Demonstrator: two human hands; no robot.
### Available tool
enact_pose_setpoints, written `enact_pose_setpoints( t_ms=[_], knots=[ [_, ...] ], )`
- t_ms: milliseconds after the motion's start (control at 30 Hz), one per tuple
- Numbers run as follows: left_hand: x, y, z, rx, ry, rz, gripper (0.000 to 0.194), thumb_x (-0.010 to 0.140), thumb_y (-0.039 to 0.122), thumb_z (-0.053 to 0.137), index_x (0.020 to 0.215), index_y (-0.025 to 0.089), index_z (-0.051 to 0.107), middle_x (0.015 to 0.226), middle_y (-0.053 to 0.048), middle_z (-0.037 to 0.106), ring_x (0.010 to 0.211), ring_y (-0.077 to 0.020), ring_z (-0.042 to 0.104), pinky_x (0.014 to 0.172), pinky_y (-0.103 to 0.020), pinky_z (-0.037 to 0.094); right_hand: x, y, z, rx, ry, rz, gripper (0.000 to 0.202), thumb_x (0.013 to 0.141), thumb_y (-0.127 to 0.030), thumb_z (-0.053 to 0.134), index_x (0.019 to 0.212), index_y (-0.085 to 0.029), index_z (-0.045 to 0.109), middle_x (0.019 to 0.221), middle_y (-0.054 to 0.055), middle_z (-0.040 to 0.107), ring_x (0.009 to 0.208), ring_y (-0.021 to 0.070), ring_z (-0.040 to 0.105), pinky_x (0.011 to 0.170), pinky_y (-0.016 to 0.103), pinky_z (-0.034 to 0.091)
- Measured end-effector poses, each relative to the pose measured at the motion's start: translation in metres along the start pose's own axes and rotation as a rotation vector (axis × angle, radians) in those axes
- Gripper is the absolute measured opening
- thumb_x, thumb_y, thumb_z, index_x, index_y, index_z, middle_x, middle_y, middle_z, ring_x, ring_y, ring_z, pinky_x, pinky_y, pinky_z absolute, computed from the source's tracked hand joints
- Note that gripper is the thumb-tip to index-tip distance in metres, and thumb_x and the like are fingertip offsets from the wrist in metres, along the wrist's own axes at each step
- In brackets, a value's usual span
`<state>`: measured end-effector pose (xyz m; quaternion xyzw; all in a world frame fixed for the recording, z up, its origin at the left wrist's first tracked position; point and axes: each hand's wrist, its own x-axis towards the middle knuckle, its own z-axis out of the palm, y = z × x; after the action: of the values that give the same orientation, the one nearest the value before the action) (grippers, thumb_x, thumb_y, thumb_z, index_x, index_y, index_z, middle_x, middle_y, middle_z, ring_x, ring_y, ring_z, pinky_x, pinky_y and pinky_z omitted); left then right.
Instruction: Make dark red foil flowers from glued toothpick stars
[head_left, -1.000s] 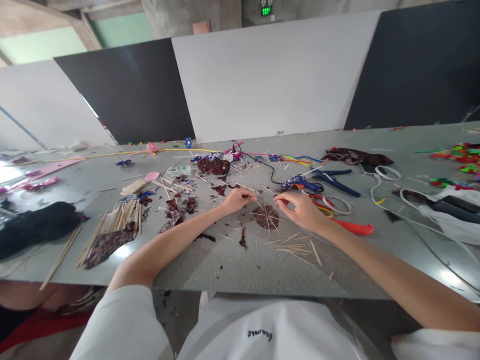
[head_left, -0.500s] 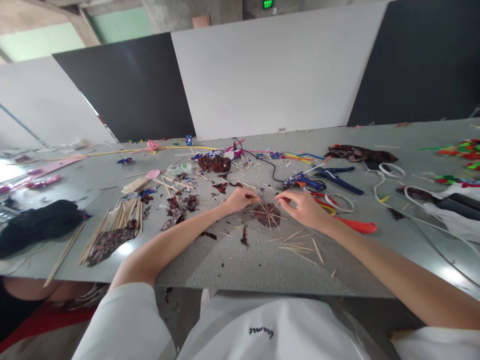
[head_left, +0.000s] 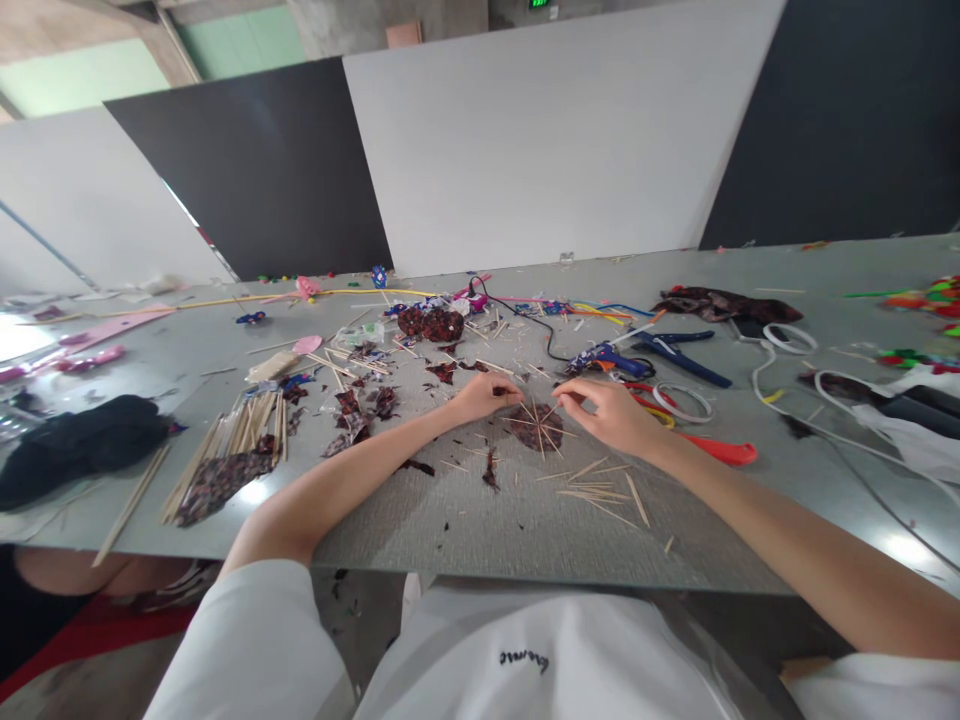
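Thin wooden sticks point(head_left: 541, 424) cross like wheel spokes over a rounded dark red patterned piece point(head_left: 528, 432) on the table. At its far left edge, my left hand point(head_left: 484, 398) is closed in a pinch at the end of one stick. My right hand point(head_left: 606, 412) pinches at a stick end on the far right side, its fingertips close to the left ones. Small scraps and short sticks point(head_left: 592, 492) lie loose in front of the hands. Fingers partly cover the pinched ends.
Beyond my right hand lie a blue glue gun point(head_left: 611, 358), blue-handled pliers point(head_left: 686, 355), and a white cable coil point(head_left: 682, 402). A bag of sticks point(head_left: 225, 485) and dark cloth point(head_left: 82, 450) are at left. Another person's leg point(head_left: 67, 590) shows below the table's left edge.
The camera view has shifted very slightly. Both hands stay pinched at the same spots, and the spoke-like sticks look the same.
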<state>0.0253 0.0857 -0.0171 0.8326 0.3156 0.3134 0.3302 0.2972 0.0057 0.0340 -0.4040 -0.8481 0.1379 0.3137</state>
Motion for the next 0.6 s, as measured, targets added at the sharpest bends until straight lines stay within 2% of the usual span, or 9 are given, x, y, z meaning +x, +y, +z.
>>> enact_pose_setpoints(
  t_ms=[200, 600],
  knots=[
    [-0.0024, 0.0036, -0.0014, 0.048, 0.014, 0.039, 0.02, 0.094, 0.031, 0.07, 0.091, 0.014, 0.081, 0.087, -0.007, 0.079, 0.08, -0.0164, 0.069, 0.079, -0.027, 0.051, -0.0007, 0.0021, 0.0, -0.013, -0.019, -0.009, 0.027, 0.103, -0.037, 0.051, 0.108, -0.025, 0.075, 0.107, 0.006, 0.081, 0.095, 0.0248, 0.074, 0.079, 0.036, 0.056],
    [-0.0046, 0.0039, 0.0016, 0.109, 0.031, 0.121, 0.018, 0.096, 0.028, 0.067, 0.096, 0.016, 0.081, 0.09, -0.007, 0.078, 0.083, -0.0163, 0.069, 0.08, -0.027, 0.051, 0.0, 0.0021, -0.0007, -0.041, -0.041, -0.086, 0.027, 0.104, -0.034, 0.05, 0.109, -0.025, 0.075, 0.108, 0.008, 0.077, 0.1, 0.0267, 0.071, 0.093, 0.043, 0.055]
  ],
)
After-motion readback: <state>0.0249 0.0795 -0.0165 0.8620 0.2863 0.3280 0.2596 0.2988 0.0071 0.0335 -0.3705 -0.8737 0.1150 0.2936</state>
